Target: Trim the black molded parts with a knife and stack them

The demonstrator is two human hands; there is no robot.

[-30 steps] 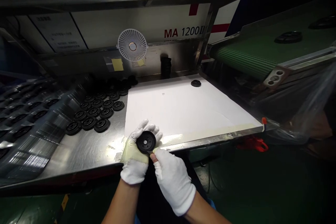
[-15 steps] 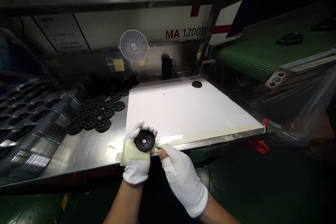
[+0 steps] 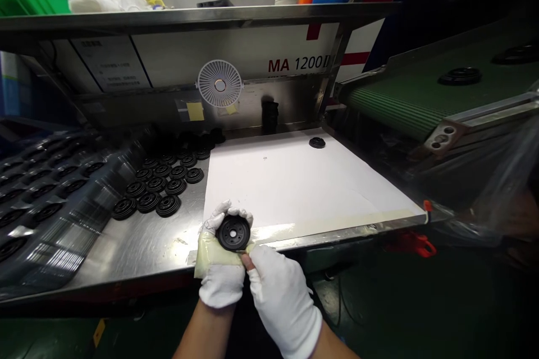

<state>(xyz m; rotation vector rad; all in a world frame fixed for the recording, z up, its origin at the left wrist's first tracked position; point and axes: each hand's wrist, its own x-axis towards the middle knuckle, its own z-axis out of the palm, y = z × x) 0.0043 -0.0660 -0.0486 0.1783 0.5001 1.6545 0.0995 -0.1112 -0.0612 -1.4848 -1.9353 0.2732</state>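
Note:
My left hand (image 3: 221, 261), in a white glove with yellowish tape round the palm, is closed on a round black ribbed disc (image 3: 233, 233) held face up at the table's front edge. My right hand (image 3: 280, 297), also gloved, pinches a small thin tool that I cannot make out, its tip against the lower rim of the disc. Both hands hover just over the front edge of the white sheet (image 3: 295, 179).
Rows of black discs (image 3: 158, 185) lie on the steel table (image 3: 138, 241) to the left, beside plastic trays (image 3: 37, 202) with more. One disc (image 3: 317, 142) sits at the sheet's far corner. A green conveyor belt (image 3: 421, 90) carries discs at right. A small white fan (image 3: 219, 83) stands behind.
My right hand drew back to the right, then came back against the disc's lower rim. The left hand kept hold of the disc. The view tilted up slightly.

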